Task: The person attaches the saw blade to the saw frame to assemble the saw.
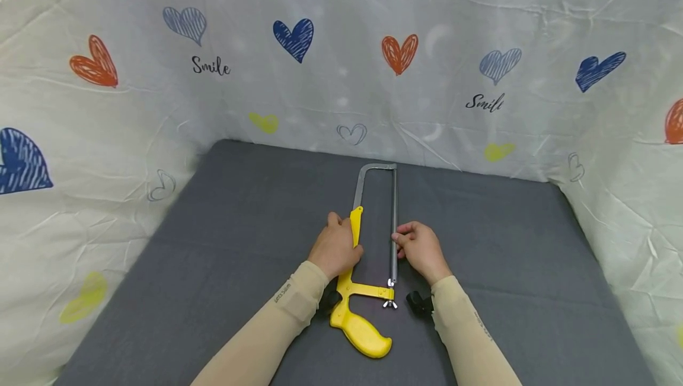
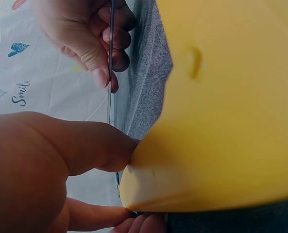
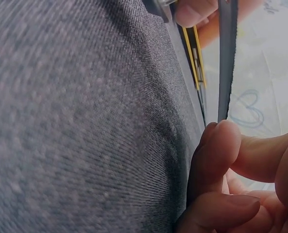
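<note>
A hacksaw [image 1: 361,334] with a yellow pistol-shaped handle and a grey metal bow lies lengthwise in the middle of the head view, handle toward me. My left hand [image 1: 335,247] grips the yellow part of its frame, thumb on one side and fingers on the other. The thin toothed blade [image 3: 225,63] runs along the right side of the frame. Thumb and fingers of my right hand [image 1: 423,251] pinch it below its middle. A silver wing nut [image 1: 390,304] sits under the yellow crossbar at the blade's near end.
The saw is over a table with a dark grey cloth [image 1: 240,208]. Behind and at both sides hangs a white curtain [image 1: 341,89] printed with hearts and "Smile". Black wrist mounts [image 1: 419,304] show beside the beige sleeves [image 1: 469,327].
</note>
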{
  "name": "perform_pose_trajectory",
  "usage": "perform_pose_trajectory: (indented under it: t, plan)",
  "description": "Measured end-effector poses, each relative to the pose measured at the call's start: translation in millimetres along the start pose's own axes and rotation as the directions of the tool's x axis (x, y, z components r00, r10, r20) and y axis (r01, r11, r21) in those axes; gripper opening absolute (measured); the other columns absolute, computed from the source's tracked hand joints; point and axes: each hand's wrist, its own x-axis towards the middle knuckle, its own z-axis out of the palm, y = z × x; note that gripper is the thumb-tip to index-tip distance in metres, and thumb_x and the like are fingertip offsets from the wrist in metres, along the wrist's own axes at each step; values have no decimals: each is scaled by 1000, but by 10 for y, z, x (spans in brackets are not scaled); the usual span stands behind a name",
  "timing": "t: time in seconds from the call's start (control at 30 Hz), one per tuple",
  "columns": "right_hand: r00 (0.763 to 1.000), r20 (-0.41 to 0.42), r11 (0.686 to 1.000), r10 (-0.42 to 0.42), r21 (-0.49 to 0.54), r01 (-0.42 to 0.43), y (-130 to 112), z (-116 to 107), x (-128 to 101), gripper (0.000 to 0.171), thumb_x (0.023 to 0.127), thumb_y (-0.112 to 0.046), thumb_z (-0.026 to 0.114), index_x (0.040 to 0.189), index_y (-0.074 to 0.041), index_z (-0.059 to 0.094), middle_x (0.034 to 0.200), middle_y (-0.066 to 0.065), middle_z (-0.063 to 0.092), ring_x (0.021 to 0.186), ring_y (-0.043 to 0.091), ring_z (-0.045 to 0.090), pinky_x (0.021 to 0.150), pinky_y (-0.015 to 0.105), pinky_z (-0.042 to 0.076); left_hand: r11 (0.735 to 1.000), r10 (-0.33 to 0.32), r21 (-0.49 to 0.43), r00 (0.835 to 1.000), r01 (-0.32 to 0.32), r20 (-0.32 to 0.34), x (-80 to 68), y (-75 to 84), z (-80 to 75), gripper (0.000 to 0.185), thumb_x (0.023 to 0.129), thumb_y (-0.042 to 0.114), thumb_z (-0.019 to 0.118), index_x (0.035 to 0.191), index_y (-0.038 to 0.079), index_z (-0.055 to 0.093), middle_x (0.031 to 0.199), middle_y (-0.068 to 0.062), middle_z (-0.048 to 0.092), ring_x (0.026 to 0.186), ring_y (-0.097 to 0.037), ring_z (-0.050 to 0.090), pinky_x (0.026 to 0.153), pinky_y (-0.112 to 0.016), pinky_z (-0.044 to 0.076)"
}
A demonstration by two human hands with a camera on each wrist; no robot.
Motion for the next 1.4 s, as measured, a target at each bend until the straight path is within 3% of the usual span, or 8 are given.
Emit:
perform_pose_trajectory:
  t: [1.4]
  plan:
    - [1000,-3,1000,12,-5,-13,-4,41,7,20,105,-17,71,119,-3,71,88,9,74,65,18,62,62,30,50,1000,-9,0,1000,9,1,-1,3,1,68,98,23,78,152,-9,52,130,-22,51,90,-29,69,83,-41,66]
